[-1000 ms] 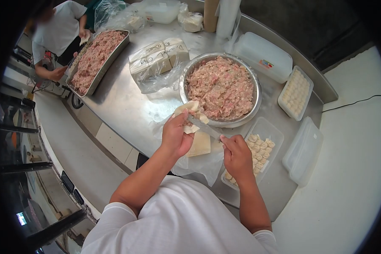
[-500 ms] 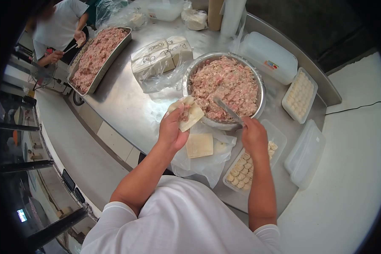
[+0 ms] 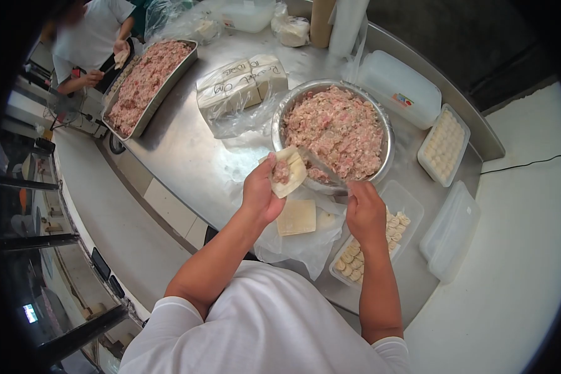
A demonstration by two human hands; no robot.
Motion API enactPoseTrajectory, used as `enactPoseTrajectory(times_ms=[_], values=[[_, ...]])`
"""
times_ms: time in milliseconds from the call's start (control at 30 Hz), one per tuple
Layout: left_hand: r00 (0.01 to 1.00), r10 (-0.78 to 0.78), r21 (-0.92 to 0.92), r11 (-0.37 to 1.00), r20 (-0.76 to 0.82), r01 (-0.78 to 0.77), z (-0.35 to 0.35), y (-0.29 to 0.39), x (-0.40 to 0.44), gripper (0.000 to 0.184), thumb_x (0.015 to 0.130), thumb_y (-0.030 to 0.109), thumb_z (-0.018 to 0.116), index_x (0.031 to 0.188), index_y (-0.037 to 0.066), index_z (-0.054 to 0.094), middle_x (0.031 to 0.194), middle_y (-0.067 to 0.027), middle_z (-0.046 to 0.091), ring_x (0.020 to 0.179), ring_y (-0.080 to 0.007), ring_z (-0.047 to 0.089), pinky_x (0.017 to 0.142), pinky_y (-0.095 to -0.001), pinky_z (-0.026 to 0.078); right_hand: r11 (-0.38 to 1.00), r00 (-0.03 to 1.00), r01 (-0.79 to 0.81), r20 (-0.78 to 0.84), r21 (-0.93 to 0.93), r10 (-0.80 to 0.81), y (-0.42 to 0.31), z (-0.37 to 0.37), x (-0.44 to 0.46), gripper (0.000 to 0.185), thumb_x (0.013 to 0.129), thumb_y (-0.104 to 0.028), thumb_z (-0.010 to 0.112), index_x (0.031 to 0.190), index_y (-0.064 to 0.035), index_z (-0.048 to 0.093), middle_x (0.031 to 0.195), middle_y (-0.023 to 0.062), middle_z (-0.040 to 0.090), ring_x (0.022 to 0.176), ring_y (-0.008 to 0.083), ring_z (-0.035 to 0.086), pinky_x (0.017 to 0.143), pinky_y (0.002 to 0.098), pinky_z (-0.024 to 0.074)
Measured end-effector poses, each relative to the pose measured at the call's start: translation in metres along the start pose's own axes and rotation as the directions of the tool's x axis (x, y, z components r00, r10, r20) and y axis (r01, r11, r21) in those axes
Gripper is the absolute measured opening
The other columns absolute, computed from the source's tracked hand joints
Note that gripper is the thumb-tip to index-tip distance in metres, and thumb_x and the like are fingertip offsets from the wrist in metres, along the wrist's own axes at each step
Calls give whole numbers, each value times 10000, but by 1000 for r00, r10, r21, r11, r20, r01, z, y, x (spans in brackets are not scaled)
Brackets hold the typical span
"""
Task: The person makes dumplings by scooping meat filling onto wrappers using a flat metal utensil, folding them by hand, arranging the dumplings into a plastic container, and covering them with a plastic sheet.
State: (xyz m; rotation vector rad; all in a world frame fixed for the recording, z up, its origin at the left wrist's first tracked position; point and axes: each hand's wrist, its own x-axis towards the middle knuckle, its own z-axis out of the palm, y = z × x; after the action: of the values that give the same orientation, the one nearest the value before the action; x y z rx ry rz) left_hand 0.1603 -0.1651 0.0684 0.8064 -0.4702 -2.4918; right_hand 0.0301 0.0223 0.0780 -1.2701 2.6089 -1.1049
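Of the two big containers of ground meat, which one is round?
The metal bowl, just beyond the right hand. The other container, a long tray near another person, is rectangular.

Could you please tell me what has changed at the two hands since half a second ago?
The right hand has moved the blade left, from over the meat toward the wrapper in the left hand. The wrapper now shows its filling more openly. Nothing was taken hold of or let go. The bowl and square sheet stayed in place.
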Motion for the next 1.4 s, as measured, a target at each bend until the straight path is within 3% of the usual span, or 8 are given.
enactPoseTrajectory(times_ms=[300,400,733,833,900,1067,1167,1400], values=[[1000,-13,-79,997,-17,12,-1,13,-6,391,1086,322,435,1296,4,524,1251,-145,612,1159,-290,610,1066,-431,475,951,996,-25,72,-307,50,-19,-37,2,193,860,-39,597,1002,-101,711,916,124,610,852,332,650,715,440,527],[996,-86,-41,995,23,87,-3,3,-8,381,1091,311,433,1307,6,510,1264,-150,614,1177,-283,610,1074,-428,472,979,979,202,39,-32,-201,-20,-17,-23,307,792,9,672,1059,-124,745,859,84,572,777,282,612,677,410,510],[929,-112,179,983,354,51,20,8,-34,387,1041,254,546,1347,19,516,1271,-111,639,1158,-217,624,1042,-378,487,990,998,1,-68,139,9,-38,-60,-47,263,813,0,673,1057,-74,739,853,100,578,737,265,619,631,393,508],[972,-123,583,812,199,-17,9,-6,-32,431,922,126,733,1302,46,546,1237,-54,646,1084,-170,645,961,-330,524,987,999,2,-49,159,6,-34,-68,-59,244,824,-11,675,1048,-82,744,854,86,588,722,257,627,614,384,512],[921,-147,865,424,360,-270,10,-9,-35,492,800,67,830,1225,71,580,1167,-21,665,1067,-167,643,931,-316,507,997,998,0,61,72,-4,-31,-66,-69,217,839,-35,674,1039,-89,744,858,67,601,738,252,636,638,385,523],[828,-141,813,-158,543,-560,22,-28,-40,248,811,-39,754,1013,-3,613,908,-37,661,817,-134,652,781,-298,550,997,986,-71,154,-10,72,-24,-101,-89,221,827,-19,667,1028,-75,740,857,77,619,752,264,647,650,374,520],[954,-167,950,235,248,-205,31,-39,-38,190,872,11,737,1014,4,611,860,-33,648,745,-121,646,701,-293,568,976,978,-194,91,97,186,-7,-116,-100,138,846,-77,693,976,-70,737,871,74,633,757,254,643,669,353,523],[910,-150,768,599,387,-228,38,-101,-38,183,970,180,712,1037,16,665,809,-24,639,704,-83,607,594,-278,556,603,873,-447,176,661,454,12,-40,-138,231,918,-233,752,991,-23,688,788,-7,612,679,100,563,630,297,486]])
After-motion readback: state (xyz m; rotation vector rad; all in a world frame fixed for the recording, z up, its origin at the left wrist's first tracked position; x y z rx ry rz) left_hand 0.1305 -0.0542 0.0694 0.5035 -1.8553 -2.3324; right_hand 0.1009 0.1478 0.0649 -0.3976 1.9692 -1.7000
